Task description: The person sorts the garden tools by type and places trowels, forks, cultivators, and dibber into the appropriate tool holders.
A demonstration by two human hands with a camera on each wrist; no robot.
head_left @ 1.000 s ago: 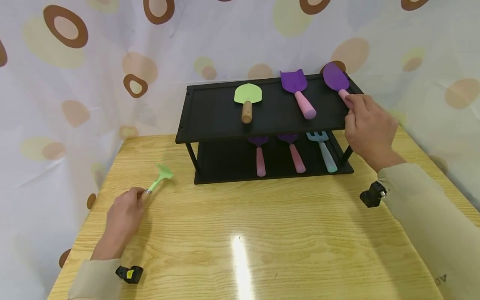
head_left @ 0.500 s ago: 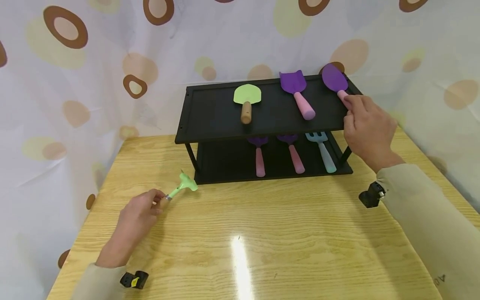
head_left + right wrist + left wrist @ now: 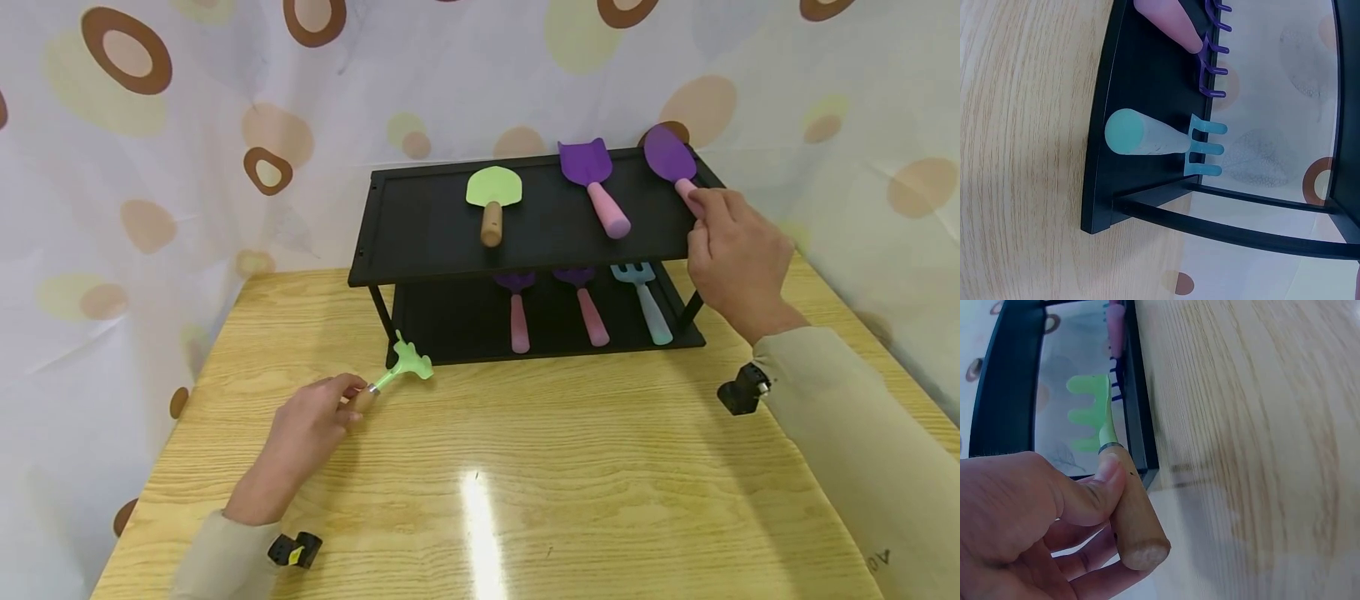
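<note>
My left hand (image 3: 309,429) pinches the wooden handle (image 3: 1138,515) of a small hand rake with green prongs (image 3: 411,360). The rake points toward the front left corner of the black two-tier rack (image 3: 420,242), its head close to the lower shelf. At the upper shelf's right end, my right hand (image 3: 738,258) grips the pink handle of a purple trowel (image 3: 669,152). That trowel lies at the shelf's right edge. The right wrist view does not show the right hand.
A green trowel with a wooden handle (image 3: 492,187) and a purple shovel (image 3: 587,162) lie on the upper shelf. Below are two purple rakes with pink handles (image 3: 520,323) (image 3: 592,317) and a blue fork (image 3: 1204,148). A patterned cloth (image 3: 187,167) hangs behind the table (image 3: 420,483).
My left hand has carried the green hand rake rightward across the table to the rack's front left corner. The right hand has stayed on the purple trowel's handle.
</note>
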